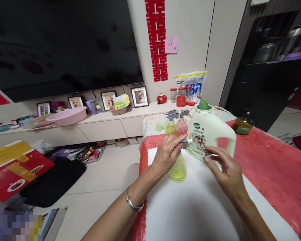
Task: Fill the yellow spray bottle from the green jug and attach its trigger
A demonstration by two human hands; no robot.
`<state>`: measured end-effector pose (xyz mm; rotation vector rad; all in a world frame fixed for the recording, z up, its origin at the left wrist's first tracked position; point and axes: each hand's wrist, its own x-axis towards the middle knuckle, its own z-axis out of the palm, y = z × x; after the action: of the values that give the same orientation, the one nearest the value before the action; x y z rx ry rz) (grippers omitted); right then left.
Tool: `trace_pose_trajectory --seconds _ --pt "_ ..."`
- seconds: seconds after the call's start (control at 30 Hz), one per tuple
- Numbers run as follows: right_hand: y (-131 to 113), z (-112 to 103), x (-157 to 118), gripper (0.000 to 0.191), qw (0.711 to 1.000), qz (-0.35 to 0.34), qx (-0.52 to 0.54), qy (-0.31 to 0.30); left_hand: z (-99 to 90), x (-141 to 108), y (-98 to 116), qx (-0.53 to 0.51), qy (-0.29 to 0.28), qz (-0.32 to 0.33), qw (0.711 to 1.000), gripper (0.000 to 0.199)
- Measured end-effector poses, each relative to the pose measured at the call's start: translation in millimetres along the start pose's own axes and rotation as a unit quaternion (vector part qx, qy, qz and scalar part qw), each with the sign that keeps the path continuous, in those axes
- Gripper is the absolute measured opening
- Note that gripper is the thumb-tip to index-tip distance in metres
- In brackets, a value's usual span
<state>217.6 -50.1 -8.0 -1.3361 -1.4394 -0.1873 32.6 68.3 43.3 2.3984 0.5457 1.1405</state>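
A yellow-green spray bottle (177, 170) stands on the white cloth, with my left hand (166, 152) wrapped round its grey spray head. The nozzle points right, between my two hands. My right hand (225, 167) is to the right of the bottle, thumb and fingers apart, in front of the large pale green jug (210, 125); nothing shows between its fingers. The jug has a darker green cap piece sitting in its mouth. Behind my left hand stand another yellow spray bottle (170, 127) and a pink spray bottle (182, 126), both with grey heads.
A dark pump bottle (243, 124) stands at the table's right back on the red cover (273, 157). Behind, a low cabinet (97, 129) holds a pink basin (67, 116), framed photos, jars and a plastic bag. A red and yellow box (17, 167) lies at left.
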Motion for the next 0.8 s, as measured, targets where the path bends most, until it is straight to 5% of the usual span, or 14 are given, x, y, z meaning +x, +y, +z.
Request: trace_pose_trajectory --seconds 0.13,0.27,0.47,0.53,0.8 --pt "-23.5 13.5 23.3 0.035 0.989 0.032 0.088 -0.112 -0.4 -0.7 -1.7 -0.037 -0.005 0.002 0.999 0.037" --pt "-36.1 26.2 36.6 0.03 0.981 0.058 0.118 -0.14 -1.9 -5.2 1.3 -0.118 0.004 -0.031 0.993 0.035" --pt "-41.9 32.7 32.5 0.04 0.978 0.099 0.147 -0.109 18.6 -35.4 6.1 -0.241 0.204 -0.246 0.916 0.04" --pt "-42.1 33.1 29.5 0.039 0.977 0.112 0.152 -0.103 30.5 -45.6 6.2 -0.267 0.202 -0.264 0.905 0.038" --pt "-41.9 30.9 22.8 0.042 0.961 0.169 0.187 -0.109 54.0 -52.3 2.4 -0.227 0.16 -0.225 0.934 0.026"
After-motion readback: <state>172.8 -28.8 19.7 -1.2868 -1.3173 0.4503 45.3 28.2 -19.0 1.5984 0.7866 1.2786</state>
